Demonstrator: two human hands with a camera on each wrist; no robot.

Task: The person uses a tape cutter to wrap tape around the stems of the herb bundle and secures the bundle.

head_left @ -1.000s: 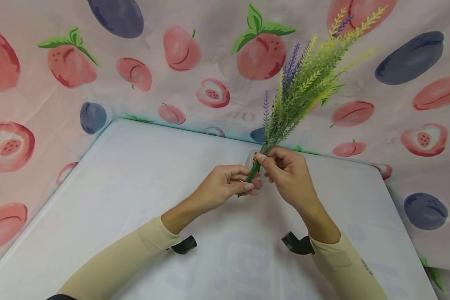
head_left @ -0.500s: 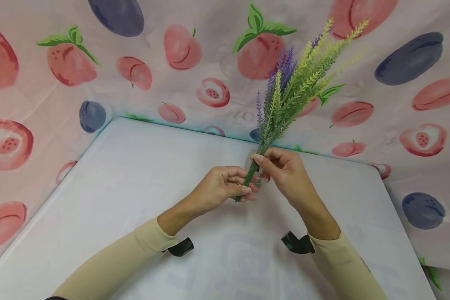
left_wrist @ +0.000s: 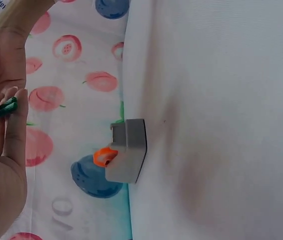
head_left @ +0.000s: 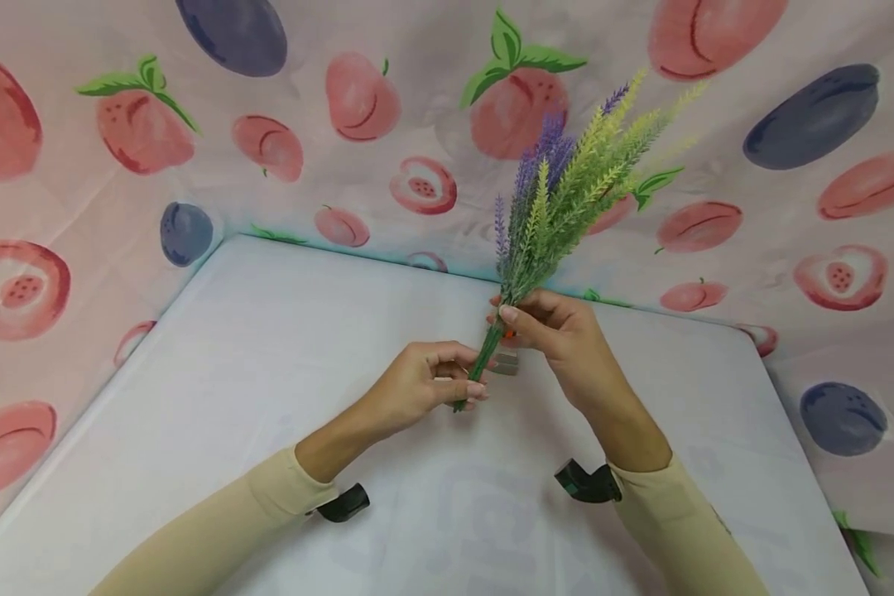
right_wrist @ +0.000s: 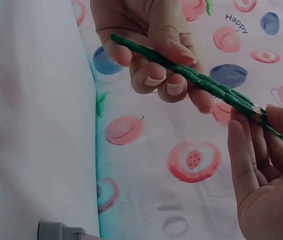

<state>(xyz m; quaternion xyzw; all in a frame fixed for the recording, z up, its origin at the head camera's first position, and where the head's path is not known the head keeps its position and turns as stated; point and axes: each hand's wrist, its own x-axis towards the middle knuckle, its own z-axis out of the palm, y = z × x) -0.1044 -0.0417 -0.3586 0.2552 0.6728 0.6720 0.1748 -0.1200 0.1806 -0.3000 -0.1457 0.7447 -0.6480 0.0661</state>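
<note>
A bunch of artificial lavender [head_left: 559,207] with purple and yellow-green spikes leans up to the right in the head view. My right hand [head_left: 577,352] pinches its green stems [right_wrist: 206,82] just below the foliage, thumb in front. Lower down, my left hand [head_left: 417,381] holds the stems near their cut ends between thumb and fingers. In the right wrist view the left hand [right_wrist: 154,55] is at the top and the right hand [right_wrist: 271,185] at lower right, beside a narrow shiny band round the stems. The flower heads lie outside both wrist views.
Behind the hands, a grey block-shaped holder [left_wrist: 131,150] with an orange part stands on the white table [head_left: 283,331] near its back edge, partly hidden in the head view. A fruit-print cloth [head_left: 417,99] hangs behind. Black wrist cameras sit below both cuffs.
The bunch has moved down and left, with the left hand drawing down-left along with the stem ends. The right hand has shifted slightly left, and more of the grey holder shows.
</note>
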